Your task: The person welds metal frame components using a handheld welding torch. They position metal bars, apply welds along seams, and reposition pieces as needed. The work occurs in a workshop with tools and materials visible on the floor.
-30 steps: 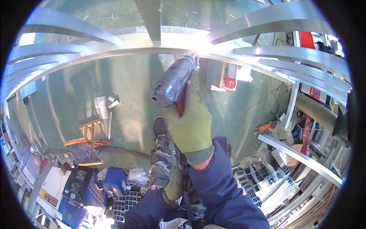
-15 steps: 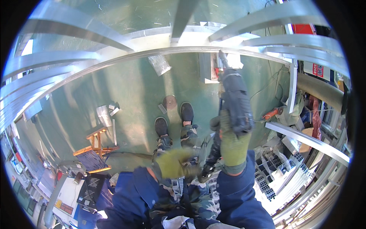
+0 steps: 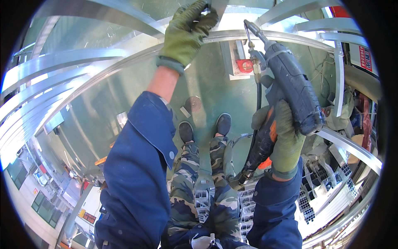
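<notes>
In a green work glove, my left hand (image 3: 184, 35) reaches to the top, its fingers curled on a grey upright metal bar (image 3: 219, 11) of a large silver frame. My right hand (image 3: 286, 139), gloved too, grips a black and orange welding gun (image 3: 290, 79) by its handle. The gun's pointed nozzle, with a thin feed tube alongside, is tilted up and left toward the frame's long near rail (image 3: 226, 35). A black hose (image 3: 258, 99) runs down beside the gun. My left fingertips are partly hidden at the upper edge.
A red tape measure (image 3: 244, 65) and a grey metal box section lie beyond the rail's near side. Bundled hollow profiles (image 3: 309, 213) and a long silver bar (image 3: 352, 150) are at the right. A round brown disc (image 3: 193, 103) lies on the green floor beyond my shoes.
My left hand has gone from near my lap up to the frame's bar. The welding gun in my right hand has shifted right, its nozzle swinging further left.
</notes>
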{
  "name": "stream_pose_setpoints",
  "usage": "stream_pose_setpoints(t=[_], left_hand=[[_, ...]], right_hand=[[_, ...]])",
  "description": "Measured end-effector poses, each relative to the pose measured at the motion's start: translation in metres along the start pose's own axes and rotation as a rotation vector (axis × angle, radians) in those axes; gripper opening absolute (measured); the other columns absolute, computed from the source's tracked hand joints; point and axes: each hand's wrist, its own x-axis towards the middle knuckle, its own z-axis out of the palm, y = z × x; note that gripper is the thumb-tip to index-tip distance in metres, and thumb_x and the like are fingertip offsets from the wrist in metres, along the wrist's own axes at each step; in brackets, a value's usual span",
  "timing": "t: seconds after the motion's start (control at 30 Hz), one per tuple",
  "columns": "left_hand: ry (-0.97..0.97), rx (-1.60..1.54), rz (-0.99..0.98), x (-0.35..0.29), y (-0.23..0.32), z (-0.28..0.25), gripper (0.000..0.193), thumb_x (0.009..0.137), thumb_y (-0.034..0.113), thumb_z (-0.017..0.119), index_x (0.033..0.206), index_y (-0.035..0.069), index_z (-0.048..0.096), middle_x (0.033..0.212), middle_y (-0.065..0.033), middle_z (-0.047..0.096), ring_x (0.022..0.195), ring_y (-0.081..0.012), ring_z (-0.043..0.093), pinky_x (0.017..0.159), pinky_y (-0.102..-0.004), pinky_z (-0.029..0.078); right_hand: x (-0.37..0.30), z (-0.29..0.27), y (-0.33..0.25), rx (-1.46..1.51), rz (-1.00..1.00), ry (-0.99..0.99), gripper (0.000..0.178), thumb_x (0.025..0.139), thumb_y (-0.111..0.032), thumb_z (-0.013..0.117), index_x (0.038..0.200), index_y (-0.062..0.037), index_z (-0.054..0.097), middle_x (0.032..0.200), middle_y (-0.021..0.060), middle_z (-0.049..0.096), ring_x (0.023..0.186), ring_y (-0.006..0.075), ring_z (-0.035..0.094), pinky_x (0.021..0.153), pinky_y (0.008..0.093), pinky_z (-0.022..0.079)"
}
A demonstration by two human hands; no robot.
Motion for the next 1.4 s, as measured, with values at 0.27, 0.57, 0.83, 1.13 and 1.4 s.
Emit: stream_pose_setpoints(t=[0.27, 0.57, 0.83, 1.13, 1.4], left_hand=[[-0.047, 0.029, -0.138, 0.0, -0.01, -0.009, 0.026, 0.103, 0.001, 0.068, 0.129, -0.002, 0.069, 0.116, -0.0069, 0.076, 0.103, -0.0143, 0.071, 0.09, -0.0274, 0.06], [0.024, 0.064, -0.179, 0.0, -0.003, -0.007, 0.024, 0.1, 0.012, 0.077, 0.122, 0.002, 0.075, 0.111, -0.0022, 0.078, 0.096, -0.0103, 0.071, 0.086, -0.0266, 0.059], [-0.005, 0.25, -0.163, 0.002, 0.005, -0.002, 0.026, 0.1, 0.016, 0.079, 0.122, 0.003, 0.076, 0.109, -0.0014, 0.078, 0.095, -0.0103, 0.071, 0.084, -0.0269, 0.058], [0.0, -0.321, -0.322, 0.005, -0.01, -0.016, 0.021, 0.108, 0.007, 0.061, 0.122, -0.007, 0.07, 0.109, -0.013, 0.077, 0.097, -0.018, 0.075, 0.088, -0.0288, 0.063], [0.026, -0.484, -0.354, 0.003, -0.016, -0.026, 0.022, 0.108, 0.004, 0.058, 0.123, -0.008, 0.069, 0.112, -0.0157, 0.076, 0.1, -0.0211, 0.076, 0.091, -0.0311, 0.064]], right_hand=[[0.02, -0.015, 0.011, 0.088, 0.059, 0.053, 0.036, 0.105, -0.031, 0.069, 0.119, 0.0017, 0.068, 0.079, 0.015, 0.069, 0.062, 0.0219, 0.064, 0.056, 0.0336, 0.049], [0.032, -0.01, 0.003, 0.085, 0.065, 0.04, 0.042, 0.102, -0.039, 0.072, 0.112, 0.0022, 0.069, 0.075, 0.0135, 0.066, 0.06, 0.0216, 0.063, 0.054, 0.0329, 0.048], [0.036, -0.008, 0.001, 0.064, 0.057, 0.035, 0.05, 0.101, -0.046, 0.072, 0.11, 0.0031, 0.069, 0.075, 0.0133, 0.067, 0.06, 0.0209, 0.064, 0.053, 0.0317, 0.048], [0.041, -0.003, 0.001, 0.087, 0.014, 0.075, 0.048, 0.101, -0.045, 0.071, 0.112, 0.0024, 0.07, 0.074, 0.0121, 0.067, 0.057, 0.0194, 0.062, 0.051, 0.0312, 0.048], [0.042, -0.016, -0.006, 0.051, 0.148, 0.042, 0.049, 0.101, -0.047, 0.071, 0.113, 0.0001, 0.071, 0.072, 0.0099, 0.067, 0.057, 0.0173, 0.063, 0.05, 0.0293, 0.047]])
